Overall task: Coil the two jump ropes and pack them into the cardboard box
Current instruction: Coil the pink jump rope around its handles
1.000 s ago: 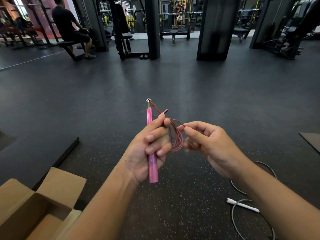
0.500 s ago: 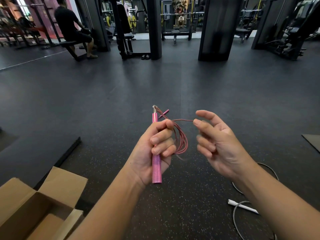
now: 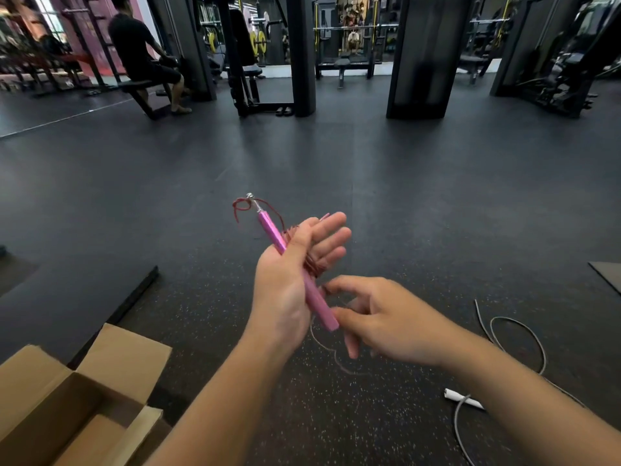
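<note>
Underfoot, the dark rubber gym floor (image 3: 403, 203) fills most of the view. At lower left the cardboard box (image 3: 67, 408) stands with its flaps raised. At lower right the white jump rope (image 3: 517, 334) lies uncoiled on the floor, its white handle (image 3: 463, 398) just beside the right forearm. The left hand (image 3: 289, 280) is raised at centre, fingers extended and thumb laid along the handle of the pink jump rope (image 3: 295, 267), which slants across the palm. Red cord loops bunch against the fingers; one loose strand hangs below. The right hand (image 3: 386, 324) sits just beside the handle's lower end, fingers loosely curled; blur hides whether it pinches the cord.
</note>
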Motion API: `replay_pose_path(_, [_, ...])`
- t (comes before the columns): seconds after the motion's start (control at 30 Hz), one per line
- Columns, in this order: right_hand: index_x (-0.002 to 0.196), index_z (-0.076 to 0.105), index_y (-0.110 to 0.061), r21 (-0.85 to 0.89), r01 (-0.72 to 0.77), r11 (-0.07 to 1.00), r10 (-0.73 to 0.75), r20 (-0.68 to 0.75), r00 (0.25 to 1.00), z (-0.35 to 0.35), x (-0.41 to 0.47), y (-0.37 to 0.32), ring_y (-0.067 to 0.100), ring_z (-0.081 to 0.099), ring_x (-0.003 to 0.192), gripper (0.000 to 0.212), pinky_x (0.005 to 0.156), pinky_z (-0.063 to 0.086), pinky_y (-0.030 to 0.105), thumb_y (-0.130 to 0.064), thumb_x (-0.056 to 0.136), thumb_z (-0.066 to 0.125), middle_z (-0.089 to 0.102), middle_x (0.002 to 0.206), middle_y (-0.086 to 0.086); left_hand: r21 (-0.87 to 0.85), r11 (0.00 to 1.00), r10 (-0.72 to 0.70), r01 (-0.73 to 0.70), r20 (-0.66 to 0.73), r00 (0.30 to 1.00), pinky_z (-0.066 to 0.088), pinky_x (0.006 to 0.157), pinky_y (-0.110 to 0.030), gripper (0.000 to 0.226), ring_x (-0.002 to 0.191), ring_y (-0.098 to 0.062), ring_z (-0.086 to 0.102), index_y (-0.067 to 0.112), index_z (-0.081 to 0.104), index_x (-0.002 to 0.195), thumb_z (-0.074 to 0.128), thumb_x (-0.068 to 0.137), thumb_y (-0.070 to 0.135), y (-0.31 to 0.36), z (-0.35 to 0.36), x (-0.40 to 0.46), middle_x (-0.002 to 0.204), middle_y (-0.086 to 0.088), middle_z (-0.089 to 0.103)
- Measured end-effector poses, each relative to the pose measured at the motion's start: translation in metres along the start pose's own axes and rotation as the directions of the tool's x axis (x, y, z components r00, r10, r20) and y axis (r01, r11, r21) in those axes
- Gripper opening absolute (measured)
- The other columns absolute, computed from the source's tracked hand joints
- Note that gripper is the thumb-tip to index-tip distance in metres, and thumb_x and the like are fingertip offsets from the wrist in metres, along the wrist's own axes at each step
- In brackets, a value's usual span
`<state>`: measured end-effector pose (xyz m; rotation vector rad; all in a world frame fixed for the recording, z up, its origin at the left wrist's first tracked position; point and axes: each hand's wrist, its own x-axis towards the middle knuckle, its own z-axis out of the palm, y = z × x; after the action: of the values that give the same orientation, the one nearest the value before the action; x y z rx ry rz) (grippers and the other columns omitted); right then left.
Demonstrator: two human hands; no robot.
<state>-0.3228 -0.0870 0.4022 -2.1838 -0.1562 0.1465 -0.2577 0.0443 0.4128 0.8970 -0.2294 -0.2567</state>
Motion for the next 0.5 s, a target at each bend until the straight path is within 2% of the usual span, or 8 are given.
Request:
replay_pose_path(0.07, [0.111, 0.067, -0.024, -0.008, 0.007, 1.000, -0.007, 0.015, 1.000, -0.006, 0.001, -0.003, 0.015, 0.055, 0.045, 0.019, 0.054, 0.046, 0.026, -0.014, 0.101, 0.056, 0.069, 0.054, 0.004, 0.142, 0.989, 0.040, -0.041, 0.012, 0.999, 0.062, 0.080, -0.027, 0.028, 0.098, -0.023, 0.077, 0.000, 0.052, 0.131, 0.042, 0.109, 0.014, -0.005, 0.004, -0.005, 0.112, -0.011, 0.078])
replay_pose_path(0.13, [0.110, 0.068, -0.014, 0.087, 0.002, 0.996, -0.005, 0.031, 1.000, -0.015, -0.001, -0.003, 0.014, 0.053, 0.041, 0.018, 0.058, 0.049, 0.035, -0.006, 0.100, 0.055, 0.062, 0.049, 0.009, 0.248, 0.965, 0.063, -0.079, 0.073, 0.995, 0.062, 0.080, -0.028, 0.030, 0.096, -0.021, 0.077, 0.005, 0.047, 0.136, 0.042, 0.108, 0.015, -0.007, 0.008, -0.007, 0.113, -0.009, 0.078])
replay_pose_path(0.2, [0.107, 0.067, -0.007, 0.149, -0.004, 0.989, -0.003, 0.048, 0.999, -0.019, -0.003, -0.004, 0.014, 0.054, 0.039, 0.014, 0.065, 0.056, 0.042, -0.005, 0.101, 0.055, 0.058, 0.045, 0.009, 0.440, 0.882, 0.101, -0.166, 0.167, 0.981, 0.061, 0.077, -0.027, 0.027, 0.095, -0.014, 0.077, 0.020, 0.049, 0.134, 0.043, 0.109, 0.019, -0.009, 0.005, -0.007, 0.116, -0.002, 0.077])
replay_pose_path(0.27, [0.093, 0.065, -0.002, 0.227, -0.037, 0.973, 0.029, 0.036, 0.999, -0.019, -0.006, -0.001, 0.015, 0.049, 0.037, 0.011, 0.057, 0.056, 0.034, -0.007, 0.100, 0.057, 0.055, 0.043, 0.006, 0.657, 0.691, 0.158, -0.302, 0.271, 0.950, 0.061, 0.076, -0.027, 0.018, 0.094, -0.009, 0.076, 0.040, 0.055, 0.116, 0.043, 0.109, 0.028, -0.010, -0.002, -0.005, 0.113, 0.006, 0.076])
replay_pose_path(0.33, [0.085, 0.063, 0.004, 0.219, -0.073, 0.973, 0.082, -0.032, 0.996, -0.020, -0.006, 0.001, 0.014, 0.047, 0.037, 0.020, 0.045, 0.042, 0.024, -0.011, 0.099, 0.062, 0.056, 0.046, 0.005, 0.818, 0.416, 0.171, -0.396, 0.358, 0.918, 0.059, 0.081, -0.034, 0.018, 0.094, -0.009, 0.075, 0.041, 0.060, 0.105, 0.043, 0.103, 0.038, -0.012, -0.011, 0.000, 0.105, 0.010, 0.078])
replay_pose_path(0.37, [0.084, 0.066, 0.002, 0.136, -0.071, 0.988, 0.080, -0.065, 0.995, -0.021, -0.006, 0.002, 0.014, 0.049, 0.040, 0.022, 0.046, 0.040, 0.023, -0.015, 0.097, 0.065, 0.061, 0.049, 0.004, 0.863, 0.301, 0.138, -0.406, 0.382, 0.914, 0.057, 0.083, -0.036, 0.024, 0.094, -0.013, 0.073, 0.032, 0.064, 0.104, 0.043, 0.101, 0.040, -0.012, -0.014, 0.002, 0.102, 0.008, 0.078])
replay_pose_path(0.4, [0.082, 0.070, -0.007, 0.009, -0.062, 0.998, 0.063, -0.090, 0.994, -0.023, -0.006, 0.003, 0.012, 0.052, 0.043, 0.020, 0.051, 0.041, 0.024, -0.021, 0.096, 0.067, 0.065, 0.052, 0.001, 0.891, 0.232, 0.084, -0.390, 0.381, 0.921, 0.055, 0.083, -0.039, 0.029, 0.093, -0.017, 0.071, 0.024, 0.067, 0.101, 0.043, 0.100, 0.040, -0.012, -0.016, 0.004, 0.098, 0.005, 0.077])
replay_pose_path(0.5, [0.075, 0.072, -0.037, -0.365, -0.069, 0.928, 0.030, -0.112, 0.993, -0.027, -0.009, 0.003, 0.003, 0.058, 0.052, 0.016, 0.060, 0.046, 0.026, -0.036, 0.091, 0.069, 0.071, 0.059, -0.010, 0.934, 0.214, -0.130, -0.286, 0.318, 0.939, 0.055, 0.076, -0.042, 0.029, 0.075, -0.019, 0.070, 0.015, 0.065, 0.089, 0.048, 0.104, 0.031, -0.013, -0.015, 0.005, 0.081, -0.002, 0.074])
